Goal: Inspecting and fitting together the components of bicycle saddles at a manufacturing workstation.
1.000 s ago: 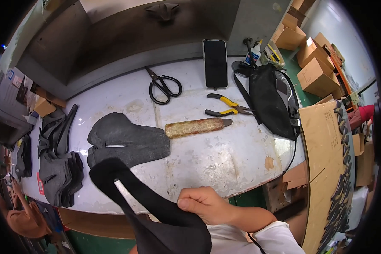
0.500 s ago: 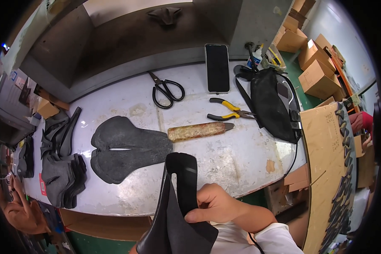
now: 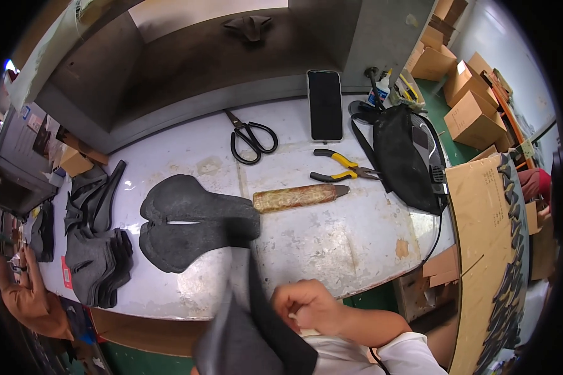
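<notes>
Along the table's (image 3: 331, 256) near edge, the person's right hand (image 3: 306, 307) curls its fingers just beside a blurred, black saddle-shaped cover (image 3: 241, 334); I can't tell whether it pinches it. Only a sliver of the left hand (image 3: 195, 370) shows, its state hidden. Left of centre lies a grey saddle-shaped piece (image 3: 187, 247); black-handled scissors (image 3: 238, 124) rest toward the far edge.

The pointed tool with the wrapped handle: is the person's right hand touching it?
Apart. The head view shows bare tabletop plainly between the right hand, near the table's front edge, and the pointed tool farther back.
</notes>
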A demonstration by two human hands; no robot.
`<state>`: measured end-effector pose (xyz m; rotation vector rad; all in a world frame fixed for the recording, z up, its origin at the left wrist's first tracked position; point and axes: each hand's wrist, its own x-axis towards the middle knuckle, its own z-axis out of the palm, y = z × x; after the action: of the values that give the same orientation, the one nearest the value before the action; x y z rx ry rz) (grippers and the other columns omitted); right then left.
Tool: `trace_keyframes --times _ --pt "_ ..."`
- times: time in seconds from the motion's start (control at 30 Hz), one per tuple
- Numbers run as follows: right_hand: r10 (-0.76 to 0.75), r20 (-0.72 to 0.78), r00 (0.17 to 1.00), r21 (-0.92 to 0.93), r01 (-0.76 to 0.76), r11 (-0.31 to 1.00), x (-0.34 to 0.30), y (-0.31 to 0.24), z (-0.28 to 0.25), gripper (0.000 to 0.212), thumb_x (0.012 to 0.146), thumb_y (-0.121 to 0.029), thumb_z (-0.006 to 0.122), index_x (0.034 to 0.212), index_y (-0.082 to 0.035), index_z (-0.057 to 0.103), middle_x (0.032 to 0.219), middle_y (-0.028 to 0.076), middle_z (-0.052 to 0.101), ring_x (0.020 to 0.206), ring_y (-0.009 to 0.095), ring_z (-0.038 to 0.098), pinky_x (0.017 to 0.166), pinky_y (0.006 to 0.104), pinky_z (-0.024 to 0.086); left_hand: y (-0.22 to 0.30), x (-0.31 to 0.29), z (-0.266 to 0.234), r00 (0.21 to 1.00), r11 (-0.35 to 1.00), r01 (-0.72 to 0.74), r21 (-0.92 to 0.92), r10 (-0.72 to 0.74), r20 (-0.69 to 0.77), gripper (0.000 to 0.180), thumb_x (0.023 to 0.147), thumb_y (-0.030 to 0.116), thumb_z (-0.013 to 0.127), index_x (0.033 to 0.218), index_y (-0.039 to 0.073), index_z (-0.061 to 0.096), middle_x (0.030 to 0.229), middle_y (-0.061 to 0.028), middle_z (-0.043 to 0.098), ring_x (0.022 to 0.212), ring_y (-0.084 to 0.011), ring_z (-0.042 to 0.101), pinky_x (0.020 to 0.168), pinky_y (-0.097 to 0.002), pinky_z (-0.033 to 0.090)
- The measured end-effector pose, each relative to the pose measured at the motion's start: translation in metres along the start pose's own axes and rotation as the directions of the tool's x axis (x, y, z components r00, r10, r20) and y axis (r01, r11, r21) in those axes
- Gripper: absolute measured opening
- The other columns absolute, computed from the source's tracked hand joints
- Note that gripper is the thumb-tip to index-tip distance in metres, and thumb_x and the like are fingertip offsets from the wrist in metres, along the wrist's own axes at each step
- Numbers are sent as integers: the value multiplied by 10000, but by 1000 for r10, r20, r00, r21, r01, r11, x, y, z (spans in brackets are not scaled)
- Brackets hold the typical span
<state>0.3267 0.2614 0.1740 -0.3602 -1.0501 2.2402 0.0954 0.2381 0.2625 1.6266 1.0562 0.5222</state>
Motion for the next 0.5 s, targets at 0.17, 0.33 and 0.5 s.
trace_keyframes --times 0.17,0.33,0.5 --pt "22 -145 989 -69 -32 997 -4 2 -6 382 1003 -379 505 946 -3 540 780 7 525 691 82 486 632 218 398 8 25 16 999 996 -23 86 21 25 447 970 216 473 1369 17 441 1095 -214 625 966 -254 647 833 -404 526" --pt "142 -62 988 -235 -152 960 -3 7 -1 689 951 -621 416 1021 50 554 874 93 589 748 146 573 687 265 461 -59 24 57 825 367 -520 -771 -18 -565 403 965 181 506 1336 39 442 867 -187 619 785 -305 619 734 -436 508" --pt "-249 -185 951 -247 200 948 6 18 6 477 977 -424 537 1044 47 558 943 104 630 771 98 585 650 242 462 -45 31 83 777 635 -236 -735 -332 -536 680 885 698 455 1142 71 401 938 -40 460 823 -142 510 760 -310 439"
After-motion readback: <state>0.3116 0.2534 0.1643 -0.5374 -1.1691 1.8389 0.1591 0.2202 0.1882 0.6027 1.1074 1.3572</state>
